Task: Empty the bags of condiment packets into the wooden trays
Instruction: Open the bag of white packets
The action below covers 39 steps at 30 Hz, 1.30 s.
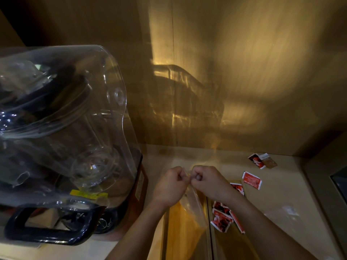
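Two hands, left hand and right hand, are pinching the top of a clear bag over the wooden tray holding red packets.

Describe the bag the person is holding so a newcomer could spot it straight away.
Start at the big clear plastic cover on the left, then look right to the two fists, left hand and right hand, pinched together above the wooden trays. The bag hangs from them. Unlike the red packets nearby, it is see-through, with orange-yellow contents.
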Tool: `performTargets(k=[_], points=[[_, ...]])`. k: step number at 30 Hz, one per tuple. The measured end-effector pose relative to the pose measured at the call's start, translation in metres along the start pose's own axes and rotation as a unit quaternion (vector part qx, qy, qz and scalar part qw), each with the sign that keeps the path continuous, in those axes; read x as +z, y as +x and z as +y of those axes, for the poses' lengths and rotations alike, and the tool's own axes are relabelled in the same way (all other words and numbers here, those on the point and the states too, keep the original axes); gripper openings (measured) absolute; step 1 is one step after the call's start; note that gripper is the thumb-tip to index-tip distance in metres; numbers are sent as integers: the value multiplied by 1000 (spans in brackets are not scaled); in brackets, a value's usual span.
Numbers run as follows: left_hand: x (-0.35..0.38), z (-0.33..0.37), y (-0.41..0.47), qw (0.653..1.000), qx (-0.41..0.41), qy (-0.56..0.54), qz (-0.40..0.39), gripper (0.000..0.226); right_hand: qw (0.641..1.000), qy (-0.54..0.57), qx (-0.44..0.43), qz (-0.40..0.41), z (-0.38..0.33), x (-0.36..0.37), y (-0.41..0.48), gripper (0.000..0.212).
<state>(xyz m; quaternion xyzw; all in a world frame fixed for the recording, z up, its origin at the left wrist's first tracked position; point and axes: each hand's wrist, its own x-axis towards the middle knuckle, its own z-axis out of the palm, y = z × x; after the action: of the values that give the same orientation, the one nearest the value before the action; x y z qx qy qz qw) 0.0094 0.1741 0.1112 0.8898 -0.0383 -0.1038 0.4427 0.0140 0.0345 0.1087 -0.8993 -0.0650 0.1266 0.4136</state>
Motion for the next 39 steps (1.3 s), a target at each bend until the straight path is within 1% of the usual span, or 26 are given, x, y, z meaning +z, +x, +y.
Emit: performTargets(k=[2,4,7,9,10,12,14,15,17,19,22,24,26,28,30,32,33,34,36,38,39], points=[[0,1,2,998,9,53,8,18,999,-42,-5,19,1,2,0,23],[-1,1,2,991,26,127,27,17,994,-92,2,66,4,-1,0,23],[1,5,-2,975,34,204,79,17,989,-83,28,119,7,-8,0,27],[6,8,-4,974,0,196,109,21,987,-75,26,136,5,-8,0,21],[10,9,-4,977,-33,182,104,25,988,-63,21,140,4,-7,0,17],[17,13,-3,986,-97,128,43,29,990,-39,4,138,0,-4,0,16],[23,15,-5,992,-125,11,-35,25,991,-39,-11,131,-1,-3,-1,16],[23,15,-7,989,-128,-42,-59,25,991,-40,-12,128,-1,-2,-1,16],[22,14,-9,980,-133,-128,-69,25,992,-24,2,121,3,-1,-2,15],[21,10,-8,971,-142,-188,-42,26,995,-16,31,94,8,-2,-1,17],[22,7,-9,966,-140,-218,-28,28,998,-37,38,17,10,-4,-2,32],[24,4,-11,968,-139,-209,-29,28,998,-47,34,-7,10,-6,-4,33],[23,-1,-11,974,-144,-175,4,26,994,-104,35,6,11,-9,-6,21],[19,-10,-8,984,-142,-74,81,24,983,-171,50,43,12,-13,-10,16],[13,-17,-8,978,-137,32,153,25,975,-199,59,79,14,-16,-13,16],[12,-16,-10,971,-147,67,175,28,975,-189,54,105,12,-14,-15,18],[13,-14,-11,972,-159,65,161,31,977,-171,50,116,11,-10,-15,19],[15,-11,-12,975,-176,35,134,34,980,-142,47,128,9,-7,-14,20],[22,-4,-18,974,-204,-88,39,36,984,-81,42,152,7,0,-13,22],[26,4,-26,959,-218,-178,-44,35,983,-48,45,169,5,3,-13,25],[27,7,-29,949,-226,-211,-64,35,984,-36,52,165,6,3,-13,26]])
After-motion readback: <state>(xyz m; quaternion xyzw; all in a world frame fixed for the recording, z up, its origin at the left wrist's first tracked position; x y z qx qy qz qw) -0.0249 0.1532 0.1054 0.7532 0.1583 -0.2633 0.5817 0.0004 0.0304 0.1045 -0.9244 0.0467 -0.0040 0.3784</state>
